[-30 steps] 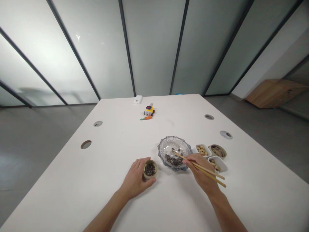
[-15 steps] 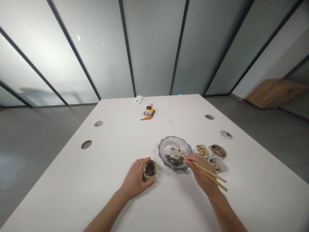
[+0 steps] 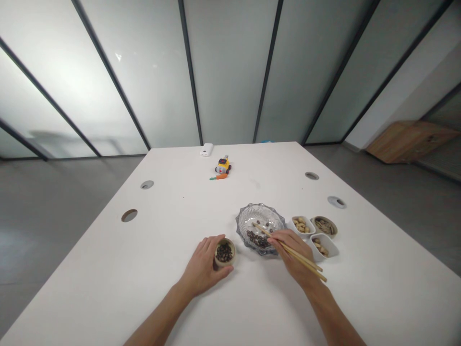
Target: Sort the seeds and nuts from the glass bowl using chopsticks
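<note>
Remotely, I judge that the chopsticks (image 3: 305, 262), clamped by fingers of the right hand (image 3: 292, 259) over the glass bowl (image 3: 248, 218) at the view's five o'clock, could skid off dark beans (image 3: 260, 239) if crossed (left hand (image 3: 203, 266), fingers curled round the cup (image 3: 234, 252), six o'clock).

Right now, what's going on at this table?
The person's left hand is curled around a small round cup holding dark beans. The right hand holds chopsticks, their tips inside a glass bowl with more dark beans. Whether the tips grip a bean is too small to tell. Two white dishes and a round dish stand right of the bowl.
</note>
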Tool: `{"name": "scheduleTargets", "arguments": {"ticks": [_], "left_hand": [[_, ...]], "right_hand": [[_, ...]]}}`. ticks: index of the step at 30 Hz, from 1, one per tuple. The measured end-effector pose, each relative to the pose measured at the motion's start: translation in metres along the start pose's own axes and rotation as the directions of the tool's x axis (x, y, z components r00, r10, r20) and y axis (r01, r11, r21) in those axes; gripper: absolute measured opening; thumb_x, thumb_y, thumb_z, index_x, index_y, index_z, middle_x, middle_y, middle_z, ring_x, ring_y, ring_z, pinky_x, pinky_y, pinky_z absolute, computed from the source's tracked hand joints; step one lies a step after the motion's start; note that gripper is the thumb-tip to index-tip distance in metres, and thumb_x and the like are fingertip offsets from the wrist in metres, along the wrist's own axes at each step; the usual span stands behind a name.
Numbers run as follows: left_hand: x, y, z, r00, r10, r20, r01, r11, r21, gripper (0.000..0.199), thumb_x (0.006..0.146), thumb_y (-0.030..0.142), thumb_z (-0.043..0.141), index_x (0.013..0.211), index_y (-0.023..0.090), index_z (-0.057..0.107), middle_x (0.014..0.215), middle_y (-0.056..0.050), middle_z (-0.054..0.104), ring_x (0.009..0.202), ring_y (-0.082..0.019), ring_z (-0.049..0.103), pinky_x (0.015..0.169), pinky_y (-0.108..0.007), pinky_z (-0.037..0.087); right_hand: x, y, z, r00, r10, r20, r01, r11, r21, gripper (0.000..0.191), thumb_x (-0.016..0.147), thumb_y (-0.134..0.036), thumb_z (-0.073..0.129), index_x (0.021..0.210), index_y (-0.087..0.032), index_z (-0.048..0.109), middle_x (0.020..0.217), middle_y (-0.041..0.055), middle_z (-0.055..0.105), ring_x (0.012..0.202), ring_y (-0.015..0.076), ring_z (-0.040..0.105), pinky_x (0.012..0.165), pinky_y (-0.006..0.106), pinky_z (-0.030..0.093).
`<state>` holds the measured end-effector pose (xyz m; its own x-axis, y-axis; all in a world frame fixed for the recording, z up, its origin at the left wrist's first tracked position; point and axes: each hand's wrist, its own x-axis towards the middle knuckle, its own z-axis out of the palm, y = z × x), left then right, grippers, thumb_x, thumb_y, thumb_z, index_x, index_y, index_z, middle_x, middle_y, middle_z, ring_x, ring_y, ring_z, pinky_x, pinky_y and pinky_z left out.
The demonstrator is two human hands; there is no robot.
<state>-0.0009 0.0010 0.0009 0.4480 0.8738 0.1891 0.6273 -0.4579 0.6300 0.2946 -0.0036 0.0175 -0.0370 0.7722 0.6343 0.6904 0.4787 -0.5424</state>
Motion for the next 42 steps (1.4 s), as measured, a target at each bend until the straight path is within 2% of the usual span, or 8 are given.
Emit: {"name": "scheduleTargets", "arguments": {"ticks": [5,8,16,28,42], "left_hand": [[0.000,0.000,0.000,1.000,-0.001,-0.008,0.001,1.000,0.000,0.070,0.082,0.030,0.079,0.143,0.025,0.046,0.134,-0.012,0.062,0.123,-0.034,0.058,0.104,-0.051,0.049],[0.000,0.000,0.000,1.000,0.006,-0.013,-0.006,1.000,0.002,0.069,0.082,0.030,0.079,0.143,0.025,0.046,0.133,-0.012,0.062,0.122,-0.033,0.058,0.104,-0.051,0.049],[0.000,0.000,0.000,1.000,0.007,-0.009,-0.007,1.000,0.005,0.070,0.082,0.028,0.080,0.143,0.025,0.045,0.133,-0.011,0.062,0.123,-0.033,0.058,0.104,-0.051,0.049],[-0.001,-0.002,0.001,1.000,0.007,-0.010,-0.007,1.000,0.006,0.070,0.082,0.029,0.079,0.144,0.026,0.045,0.134,-0.012,0.062,0.123,-0.033,0.058,0.104,-0.051,0.049],[0.000,-0.002,0.001,1.000,0.001,0.014,-0.001,1.000,0.008,0.073,0.081,0.026,0.081,0.143,0.026,0.042,0.134,-0.011,0.061,0.123,-0.033,0.057,0.105,-0.051,0.047]], "right_hand": [[0.000,-0.001,0.000,0.999,0.012,-0.035,-0.013,0.999,-0.033,0.033,0.101,-0.050,0.058,0.085,-0.024,0.071,0.082,0.0038,0.076,0.077,0.0200,0.072,0.071,0.032,0.060],[0.000,-0.002,0.000,0.999,0.030,-0.011,-0.030,0.999,-0.026,0.035,0.101,-0.052,0.056,0.083,-0.025,0.071,0.080,0.0035,0.075,0.075,0.0203,0.072,0.070,0.033,0.060],[0.001,-0.004,-0.002,0.999,0.044,0.007,-0.044,0.999,-0.012,0.030,0.102,-0.043,0.056,0.085,-0.024,0.072,0.082,0.0034,0.076,0.076,0.0195,0.072,0.071,0.032,0.060],[0.001,-0.005,-0.001,0.998,0.062,-0.022,-0.062,0.998,-0.029,0.033,0.102,-0.047,0.056,0.083,-0.025,0.073,0.081,0.0037,0.076,0.075,0.0201,0.073,0.070,0.032,0.060],[-0.001,-0.010,0.000,1.000,0.004,0.025,-0.005,1.000,0.031,0.023,0.101,-0.037,0.059,0.089,-0.024,0.074,0.085,0.0031,0.076,0.077,0.0185,0.073,0.070,0.030,0.060]]}}
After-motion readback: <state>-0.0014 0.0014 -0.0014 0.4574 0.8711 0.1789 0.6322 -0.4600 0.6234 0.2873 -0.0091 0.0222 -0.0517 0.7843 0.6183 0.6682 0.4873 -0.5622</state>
